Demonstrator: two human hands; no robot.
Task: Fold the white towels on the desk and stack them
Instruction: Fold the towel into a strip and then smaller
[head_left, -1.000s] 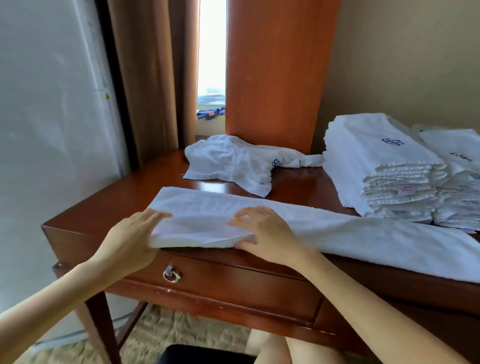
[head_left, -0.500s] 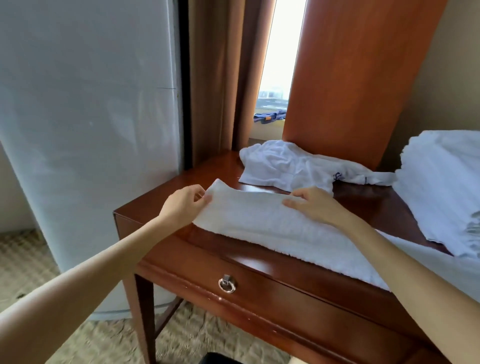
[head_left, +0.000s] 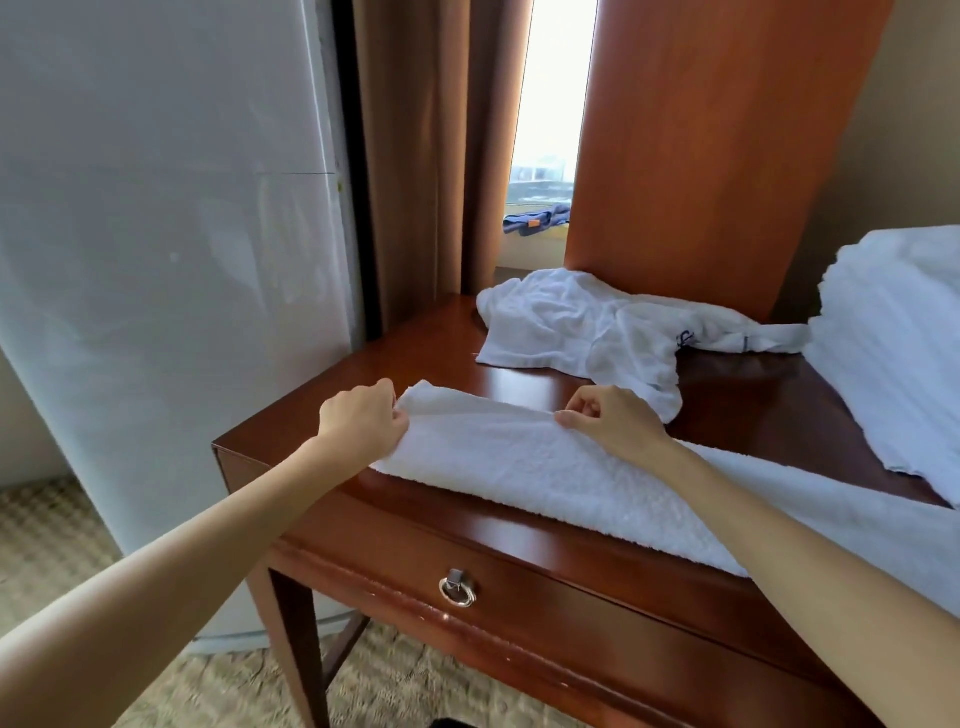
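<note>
A long white towel (head_left: 524, 467), folded lengthwise, lies along the front of the wooden desk (head_left: 415, 343) and runs off to the right. My left hand (head_left: 363, 421) pinches its left end at the near corner. My right hand (head_left: 608, 421) pinches the far edge a short way to the right. The held end is raised slightly off the desk. A crumpled white towel (head_left: 571, 327) lies at the back of the desk. At the right edge of the view sits a stack of folded white towels (head_left: 898, 353), only partly in frame.
A brown wooden panel (head_left: 701, 145) rises behind the desk, with curtains (head_left: 431, 156) and a window to its left. A white wall panel (head_left: 156, 260) stands left of the desk. The desk has a front drawer with a ring pull (head_left: 457, 592). Carpet lies below.
Both hands went from lying flat on the towel's left end to pinching it and lifting it slightly. The view turned left, so the folded stack slid to the right edge.
</note>
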